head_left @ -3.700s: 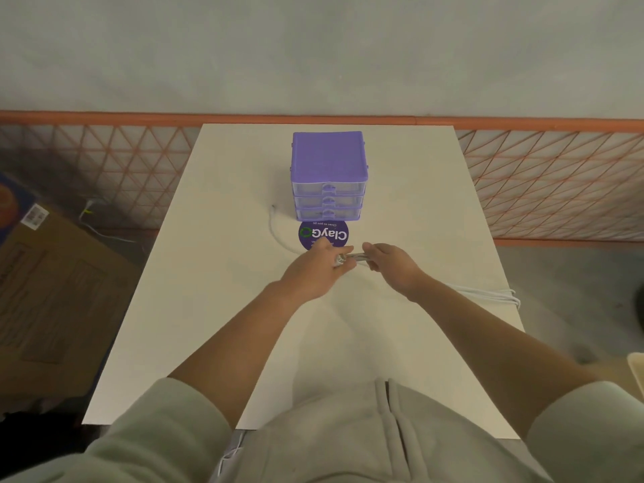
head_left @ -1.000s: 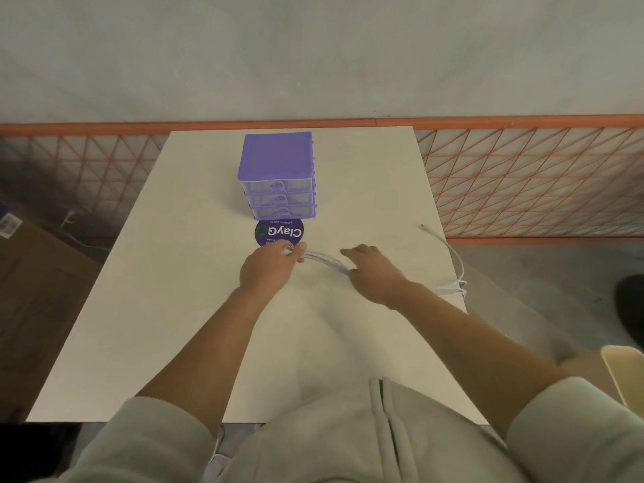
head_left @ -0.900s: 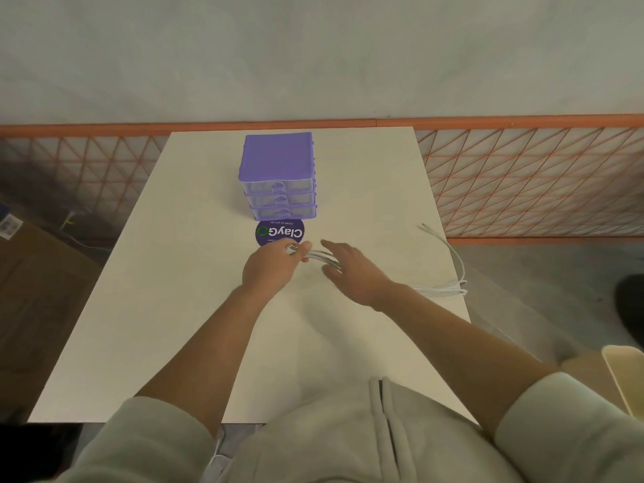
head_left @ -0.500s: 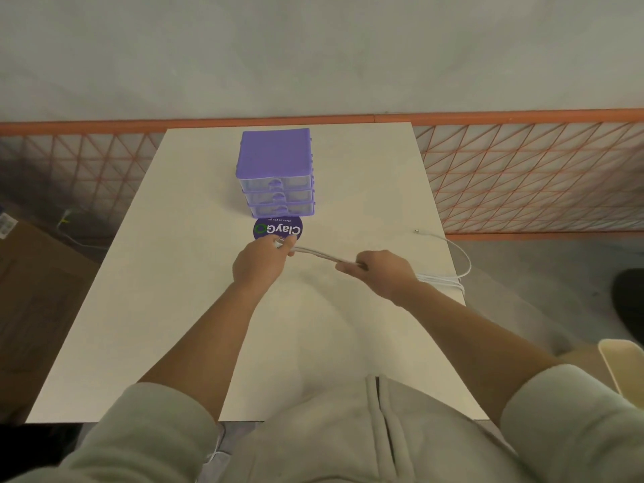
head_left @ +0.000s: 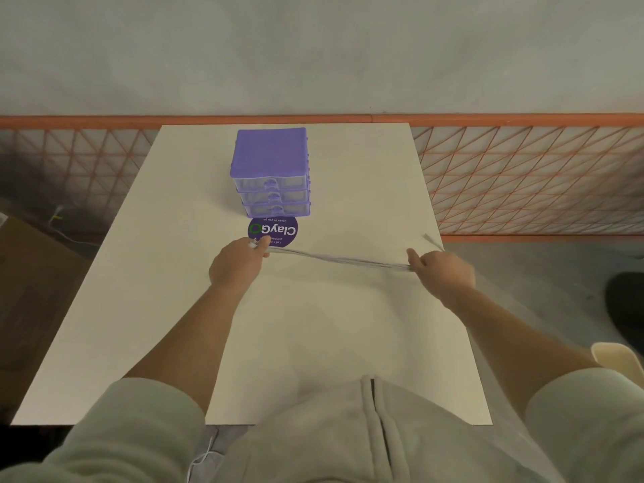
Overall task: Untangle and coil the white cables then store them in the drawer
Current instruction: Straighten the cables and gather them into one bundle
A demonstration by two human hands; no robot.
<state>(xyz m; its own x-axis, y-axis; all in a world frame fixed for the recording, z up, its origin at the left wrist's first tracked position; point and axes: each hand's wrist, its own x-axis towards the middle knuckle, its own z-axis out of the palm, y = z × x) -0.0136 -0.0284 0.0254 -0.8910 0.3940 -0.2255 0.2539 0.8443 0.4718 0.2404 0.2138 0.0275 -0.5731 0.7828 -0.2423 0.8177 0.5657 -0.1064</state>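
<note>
**Cables Pulled Taut Between Two Hands**

While the purple drawer unit point(head_left: 270, 172) waits shut at the far middle of the worktop point(head_left: 156, 291), the person stretches the white cables point(head_left: 341, 261) in a nearly straight line above the surface. The left hand point(head_left: 237, 264) pinches one end just in front of the round purple sticker point(head_left: 273, 231), thumb and forefinger pressed together on what looks like the plugs, though the blur makes that hard to confirm. The right hand point(head_left: 441, 270) holds the strands near the worktop's right edge, fingers curled round them, with a short loose tail point(head_left: 432, 241) flicking out beyond the knuckles toward the orange mesh fence point(head_left: 522, 183).

What matters for the coming move is the line itself: the cables' long axis runs left to right, sloping slightly nearer the person at the right-hand end. The strands seem to lie parallel, so I judge the untangling close to done and the coiling not yet begun. The left grip sits nearer the drawers, so it would serve well as the anchor, with the right hand bringing its end back across in loops. All three drawers look closed, so one must be opened before any coil goes in.
</note>
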